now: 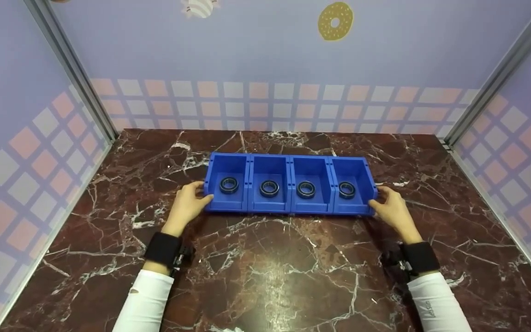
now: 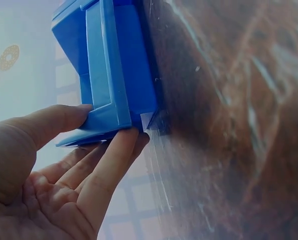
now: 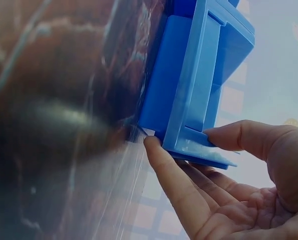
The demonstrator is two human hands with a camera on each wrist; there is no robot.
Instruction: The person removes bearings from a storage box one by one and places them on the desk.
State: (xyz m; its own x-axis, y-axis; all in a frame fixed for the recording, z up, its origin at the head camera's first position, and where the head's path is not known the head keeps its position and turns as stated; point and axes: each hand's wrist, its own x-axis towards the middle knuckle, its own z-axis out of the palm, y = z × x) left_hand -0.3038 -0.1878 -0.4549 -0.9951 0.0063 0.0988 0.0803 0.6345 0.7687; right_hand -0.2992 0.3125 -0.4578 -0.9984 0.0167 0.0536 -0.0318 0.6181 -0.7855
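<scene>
A row of joined blue plastic bins [image 1: 267, 206] sits near the middle of the marble-patterned table, open side up. Each compartment holds one dark ring-shaped bearing, from the leftmost bearing [image 1: 229, 192] to the rightmost bearing [image 1: 347, 196]. My left hand [image 1: 187, 205] grips the row's left end, thumb over the front corner of the rim and fingers against the outer side wall. At the opposite end, my right hand [image 1: 392, 210] pinches the end bin [image 3: 176, 95] the same way. The left wrist view shows the left end bin [image 2: 101, 60] between thumb and fingers.
The dark red table [image 1: 270, 276] has white veins and a glossy surface. Behind it rises a lilac back wall [image 1: 265, 50] with pastel squares, and side walls flank the table on the left and right. Black bands [image 1: 163, 249] with small cameras circle both wrists.
</scene>
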